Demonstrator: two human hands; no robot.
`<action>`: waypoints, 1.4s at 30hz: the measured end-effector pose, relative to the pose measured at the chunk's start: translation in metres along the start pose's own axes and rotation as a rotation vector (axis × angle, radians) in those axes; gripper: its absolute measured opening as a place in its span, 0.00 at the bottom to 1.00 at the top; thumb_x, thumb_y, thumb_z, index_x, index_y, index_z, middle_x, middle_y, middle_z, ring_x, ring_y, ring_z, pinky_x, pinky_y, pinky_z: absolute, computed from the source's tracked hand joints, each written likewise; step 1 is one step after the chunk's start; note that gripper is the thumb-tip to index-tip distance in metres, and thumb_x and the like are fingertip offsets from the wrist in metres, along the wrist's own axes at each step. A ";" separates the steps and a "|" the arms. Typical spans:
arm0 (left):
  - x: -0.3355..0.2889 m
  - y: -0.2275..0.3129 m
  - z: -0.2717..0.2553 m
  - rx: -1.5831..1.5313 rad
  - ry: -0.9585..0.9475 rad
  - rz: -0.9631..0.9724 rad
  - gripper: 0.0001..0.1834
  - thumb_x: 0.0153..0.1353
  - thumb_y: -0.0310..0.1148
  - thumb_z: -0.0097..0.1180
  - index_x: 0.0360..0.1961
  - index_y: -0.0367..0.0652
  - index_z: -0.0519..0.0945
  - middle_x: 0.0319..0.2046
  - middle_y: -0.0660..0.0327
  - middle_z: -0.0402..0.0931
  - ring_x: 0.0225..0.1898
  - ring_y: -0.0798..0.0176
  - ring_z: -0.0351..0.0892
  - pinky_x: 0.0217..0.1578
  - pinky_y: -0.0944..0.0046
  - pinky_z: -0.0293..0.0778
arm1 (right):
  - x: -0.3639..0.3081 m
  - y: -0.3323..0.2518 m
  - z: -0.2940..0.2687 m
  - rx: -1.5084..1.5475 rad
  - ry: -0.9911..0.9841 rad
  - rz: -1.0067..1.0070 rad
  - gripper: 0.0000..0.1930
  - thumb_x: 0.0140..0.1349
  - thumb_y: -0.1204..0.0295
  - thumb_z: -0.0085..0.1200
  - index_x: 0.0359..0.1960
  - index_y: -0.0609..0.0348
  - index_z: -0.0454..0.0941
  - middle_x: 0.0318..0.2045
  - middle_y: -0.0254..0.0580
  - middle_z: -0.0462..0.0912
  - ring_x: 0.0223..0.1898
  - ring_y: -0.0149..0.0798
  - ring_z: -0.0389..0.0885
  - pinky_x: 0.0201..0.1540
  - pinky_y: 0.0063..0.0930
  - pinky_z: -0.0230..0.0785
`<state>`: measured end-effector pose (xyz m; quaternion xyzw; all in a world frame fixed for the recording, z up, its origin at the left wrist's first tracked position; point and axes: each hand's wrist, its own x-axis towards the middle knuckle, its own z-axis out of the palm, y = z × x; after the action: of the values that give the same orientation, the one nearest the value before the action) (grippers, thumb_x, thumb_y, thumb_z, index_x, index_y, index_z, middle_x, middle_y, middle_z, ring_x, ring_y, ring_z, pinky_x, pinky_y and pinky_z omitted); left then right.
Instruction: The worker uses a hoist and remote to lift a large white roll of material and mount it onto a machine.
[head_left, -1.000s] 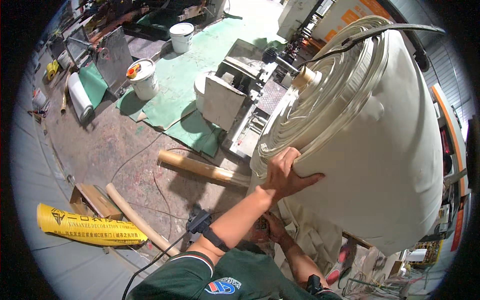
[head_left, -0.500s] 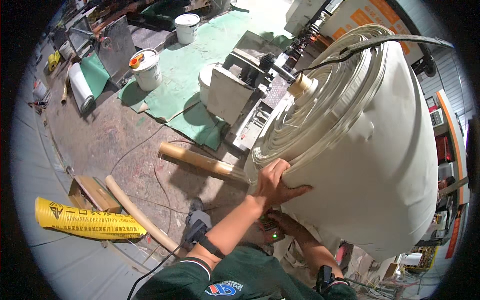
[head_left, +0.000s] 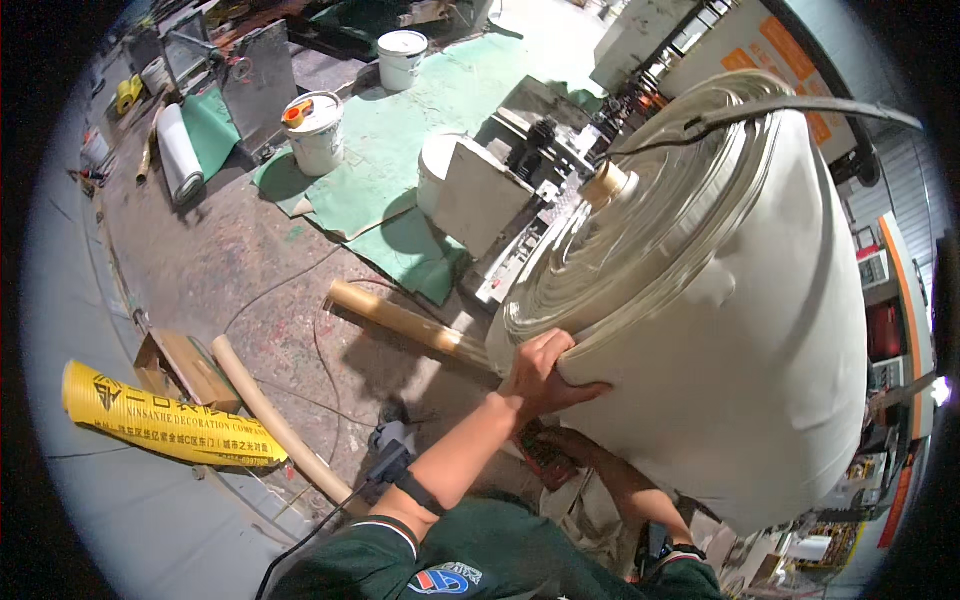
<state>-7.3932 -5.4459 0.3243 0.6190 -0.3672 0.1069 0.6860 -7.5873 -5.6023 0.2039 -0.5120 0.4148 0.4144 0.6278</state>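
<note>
A huge roll of off-white sheet material [head_left: 740, 330] fills the right side, its layered end facing up and left around a brown cardboard core [head_left: 606, 184]. My left hand [head_left: 545, 375] is closed over the roll's near lower edge, fingers curled on the layered end and thumb stretched along the outer face. Lower down, my right hand [head_left: 572, 446] reaches in under the roll's curve, in shadow. It is beside a small red device [head_left: 543, 462], possibly touching it; its fingers are mostly hidden. A dark strap [head_left: 760, 108] crosses the top of the roll.
A cardboard tube [head_left: 405, 322] lies on the floor by the roll; another tube [head_left: 280, 420] lies beside a yellow printed roll [head_left: 165, 415] and an open carton [head_left: 185, 372]. White buckets [head_left: 318, 150] stand on green sheeting [head_left: 400, 250]. Machinery [head_left: 510, 165] stands beyond the roll; cables cross the floor.
The view has shifted slightly, so the surroundings sit a little lower. My left hand keeps its hold on the roll's edge. The green light on the red device no longer shows.
</note>
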 end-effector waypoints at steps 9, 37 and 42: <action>0.002 -0.021 0.000 0.044 -0.065 -0.013 0.30 0.42 0.49 0.79 0.29 0.39 0.74 0.25 0.55 0.73 0.27 0.52 0.78 0.28 0.58 0.75 | 0.056 0.015 -0.027 -0.042 -0.128 -0.201 0.20 0.70 0.60 0.51 0.55 0.62 0.73 0.44 0.41 0.82 0.40 0.34 0.82 0.42 0.32 0.79; -0.006 -0.043 0.013 0.028 -0.114 -0.063 0.30 0.40 0.51 0.78 0.27 0.40 0.73 0.24 0.56 0.73 0.26 0.52 0.77 0.28 0.56 0.75 | 0.081 0.027 -0.038 0.035 -0.096 -0.140 0.18 0.70 0.61 0.51 0.53 0.62 0.74 0.43 0.42 0.82 0.40 0.35 0.83 0.42 0.32 0.80; -0.012 -0.046 0.015 0.023 -0.087 -0.077 0.30 0.40 0.51 0.78 0.26 0.40 0.73 0.23 0.56 0.72 0.25 0.53 0.76 0.27 0.56 0.74 | 0.082 0.026 -0.039 0.041 -0.083 -0.135 0.18 0.70 0.62 0.51 0.53 0.62 0.74 0.43 0.42 0.82 0.40 0.36 0.83 0.42 0.32 0.80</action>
<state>-7.3796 -5.4663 0.2802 0.6447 -0.3712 0.0574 0.6658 -7.5899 -5.6299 0.1137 -0.5083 0.3612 0.3834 0.6813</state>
